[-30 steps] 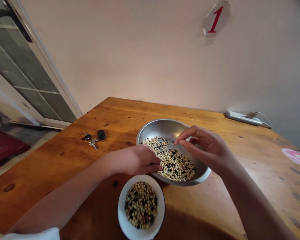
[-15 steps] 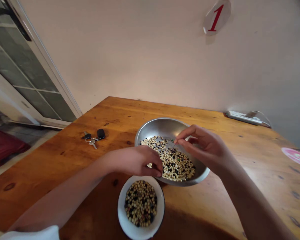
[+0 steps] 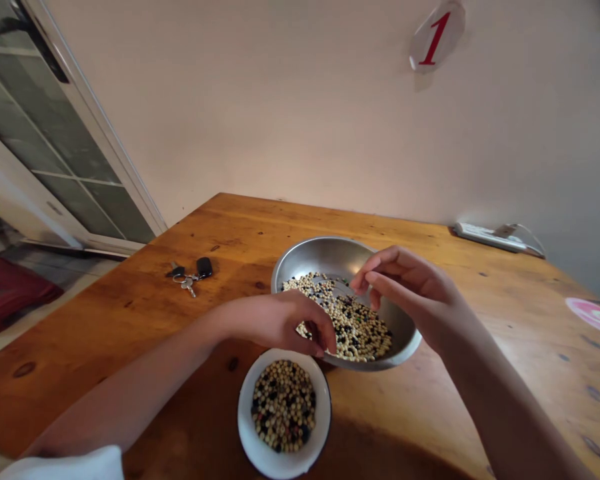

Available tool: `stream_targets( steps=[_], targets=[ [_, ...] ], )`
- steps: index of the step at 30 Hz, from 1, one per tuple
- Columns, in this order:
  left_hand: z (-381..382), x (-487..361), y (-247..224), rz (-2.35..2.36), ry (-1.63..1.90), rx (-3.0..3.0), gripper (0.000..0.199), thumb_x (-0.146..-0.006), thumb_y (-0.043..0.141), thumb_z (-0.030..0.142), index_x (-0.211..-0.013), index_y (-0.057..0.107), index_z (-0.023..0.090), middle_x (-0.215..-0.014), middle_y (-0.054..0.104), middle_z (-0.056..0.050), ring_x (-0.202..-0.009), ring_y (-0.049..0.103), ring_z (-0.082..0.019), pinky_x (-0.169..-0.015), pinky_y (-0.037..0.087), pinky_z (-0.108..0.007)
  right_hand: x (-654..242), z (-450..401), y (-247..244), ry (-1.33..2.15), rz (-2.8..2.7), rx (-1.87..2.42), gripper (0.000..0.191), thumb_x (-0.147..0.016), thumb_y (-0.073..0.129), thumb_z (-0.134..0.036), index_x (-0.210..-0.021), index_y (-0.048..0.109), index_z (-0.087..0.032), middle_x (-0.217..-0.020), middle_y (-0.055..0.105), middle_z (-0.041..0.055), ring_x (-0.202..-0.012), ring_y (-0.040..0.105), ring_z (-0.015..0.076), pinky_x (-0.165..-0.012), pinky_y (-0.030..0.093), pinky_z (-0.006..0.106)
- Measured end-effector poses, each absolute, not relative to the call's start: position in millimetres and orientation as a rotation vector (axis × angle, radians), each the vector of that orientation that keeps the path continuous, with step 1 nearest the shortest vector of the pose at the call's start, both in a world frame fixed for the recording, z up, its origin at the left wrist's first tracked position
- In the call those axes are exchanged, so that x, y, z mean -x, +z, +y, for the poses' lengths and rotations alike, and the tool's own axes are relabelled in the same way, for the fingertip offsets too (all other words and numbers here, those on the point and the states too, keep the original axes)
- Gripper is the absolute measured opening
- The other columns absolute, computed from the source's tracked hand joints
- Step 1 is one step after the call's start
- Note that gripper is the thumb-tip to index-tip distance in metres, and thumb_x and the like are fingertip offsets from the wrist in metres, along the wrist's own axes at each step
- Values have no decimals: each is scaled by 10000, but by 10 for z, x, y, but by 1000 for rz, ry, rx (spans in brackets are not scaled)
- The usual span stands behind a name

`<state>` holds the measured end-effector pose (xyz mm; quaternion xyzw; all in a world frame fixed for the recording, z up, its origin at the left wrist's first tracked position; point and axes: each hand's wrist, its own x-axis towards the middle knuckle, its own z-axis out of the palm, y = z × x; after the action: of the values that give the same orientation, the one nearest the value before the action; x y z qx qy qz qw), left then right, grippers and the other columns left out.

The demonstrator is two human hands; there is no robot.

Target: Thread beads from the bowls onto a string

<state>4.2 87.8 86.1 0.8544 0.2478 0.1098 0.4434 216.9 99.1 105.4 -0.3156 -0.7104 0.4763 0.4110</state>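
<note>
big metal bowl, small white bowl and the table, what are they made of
The big bowl looks like stainless steel: bare grey metal, soft sheen. The small bowl seems white enamelware, glossy with a dark rim line, though glazed ceramic is possible. The table is varnished wood, with visible grain and knots.

Soft warm light is washing over the wall [image 3: 260,120] and wooden table [image 3: 130,320], the steel bowl [image 3: 320,257] is glinting faintly, a dark shadow [image 3: 380,453] is lying along the bottom, and the wide lens is bending the edges.
</note>
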Motion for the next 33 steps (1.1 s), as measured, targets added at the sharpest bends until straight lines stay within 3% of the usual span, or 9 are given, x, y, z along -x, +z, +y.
stream_targets(
  steps=[7, 12, 21, 33],
  targets=[
    [850, -5, 889, 710, 834, -1817, 153, -785, 657, 200, -931, 639, 160, -904, 674, -42, -850, 622, -115, -817, 486, -265, -2137, 890, 1085, 1385, -1725, 735, 217, -854, 594, -236, -1066, 552, -211, -736, 641, -12, -699, 624, 105, -684, 513, 249],
    [793, 27, 932, 552, 1110, -1565, 202, -763, 677, 111, -938, 618, 193, -849, 646, 23, -806, 598, -56, -760, 462, -176, -2064, 751, 1092, 1678, -1631, 588, 205, -836, 633, -207, -885, 434, -222, -734, 653, -23, -675, 650, 105, -643, 529, 247],
    [720, -21, 982, 392, 1108, -1463, 239, -748, 659, 21, -913, 616, 189, -802, 663, 32, -791, 615, -49, -724, 468, -147, -2010, 677, 1103, 1844, -1570, 562, 350, -820, 656, -197, -754, 314, -232, -726, 682, -32, -650, 665, 106, -606, 540, 241],
    [730, -39, 965, 333, 1046, -1396, 132, -756, 691, 131, -824, 587, 175, -769, 644, 14, -745, 604, -87, -694, 486, -208, -1967, 645, 1133, 1973, -1506, 551, 371, -785, 680, -158, -726, 319, -225, -720, 692, -24, -607, 672, 106, -585, 565, 244]
  ],
)
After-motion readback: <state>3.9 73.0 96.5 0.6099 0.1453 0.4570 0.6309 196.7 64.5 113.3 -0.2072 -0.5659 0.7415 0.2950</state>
